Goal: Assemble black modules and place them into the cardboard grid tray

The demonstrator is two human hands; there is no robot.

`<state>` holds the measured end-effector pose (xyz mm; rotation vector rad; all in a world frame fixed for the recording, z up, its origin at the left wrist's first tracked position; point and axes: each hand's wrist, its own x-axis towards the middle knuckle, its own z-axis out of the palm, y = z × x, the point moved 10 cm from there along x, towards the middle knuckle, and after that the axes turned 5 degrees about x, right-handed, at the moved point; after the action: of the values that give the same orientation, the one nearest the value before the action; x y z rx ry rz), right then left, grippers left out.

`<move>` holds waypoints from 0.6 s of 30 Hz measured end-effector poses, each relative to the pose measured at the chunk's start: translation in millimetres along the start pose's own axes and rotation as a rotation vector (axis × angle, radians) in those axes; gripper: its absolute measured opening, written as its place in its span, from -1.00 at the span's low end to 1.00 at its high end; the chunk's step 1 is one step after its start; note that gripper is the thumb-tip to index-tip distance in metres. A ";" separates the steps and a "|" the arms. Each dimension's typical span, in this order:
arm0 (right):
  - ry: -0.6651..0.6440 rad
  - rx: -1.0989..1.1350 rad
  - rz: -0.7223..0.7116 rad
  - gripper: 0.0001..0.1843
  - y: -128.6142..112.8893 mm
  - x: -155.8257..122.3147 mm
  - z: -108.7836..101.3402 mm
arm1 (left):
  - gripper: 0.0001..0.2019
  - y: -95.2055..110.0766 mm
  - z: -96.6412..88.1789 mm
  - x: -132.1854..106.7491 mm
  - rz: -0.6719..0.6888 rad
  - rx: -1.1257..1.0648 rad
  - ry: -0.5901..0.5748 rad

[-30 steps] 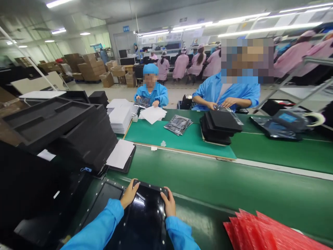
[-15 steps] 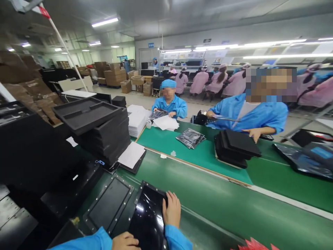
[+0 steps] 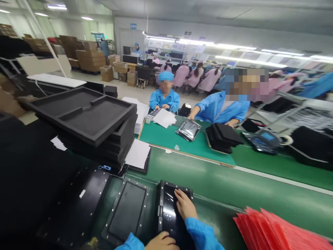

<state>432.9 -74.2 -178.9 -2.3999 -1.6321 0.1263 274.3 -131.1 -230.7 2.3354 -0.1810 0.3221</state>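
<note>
A glossy black panel (image 3: pixel 169 207) lies within a black frame fixture (image 3: pixel 159 194) with pale round dots along its border, on the green bench before me. My right hand (image 3: pixel 186 204) rests on the panel's far right part, fingers stretched over the surface. My left hand (image 3: pixel 161 242) touches the near left part, its fingers laid over the edge; the frame's bottom cuts off the rest of it. To the left sits a similar dotted black fixture (image 3: pixel 128 210) with a matte recessed middle. Further left is a larger dark dotted plate (image 3: pixel 78 205).
Stacked black foam trays (image 3: pixel 85 111) rise at the left, beside white sheets (image 3: pixel 137 153). Red bags (image 3: pixel 275 229) lie at the near right. Across the bench, two people in blue work by silvery pouches (image 3: pixel 188 130) and black foam blocks (image 3: pixel 224 135).
My view has swung right, bringing more red bags into sight. Both hands stay on the panel, which now lies flatter in its fixture. A co-worker's hand has reached the silvery pouches.
</note>
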 end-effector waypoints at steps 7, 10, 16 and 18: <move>-0.313 -0.047 0.389 -0.32 -40.2 -95.1 17.0 | -0.63 -152.3 -114.9 -133.9 -0.798 0.353 0.236; -0.408 -0.044 0.539 -0.17 -64.0 -156.7 40.9 | -0.53 -192.5 -130.9 -179.0 -1.044 0.407 0.243; -0.530 0.028 0.702 -0.16 -95.7 -175.4 45.3 | -0.44 -164.4 -116.0 -157.7 -1.319 0.260 0.269; -0.523 0.075 0.669 -0.18 -98.8 -167.3 33.0 | -0.39 -152.7 -123.5 -143.3 -1.331 0.198 0.272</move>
<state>274.3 -189.8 -197.2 -2.9009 -0.8580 0.9731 149.5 68.8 -290.4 2.0467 1.5059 -0.0378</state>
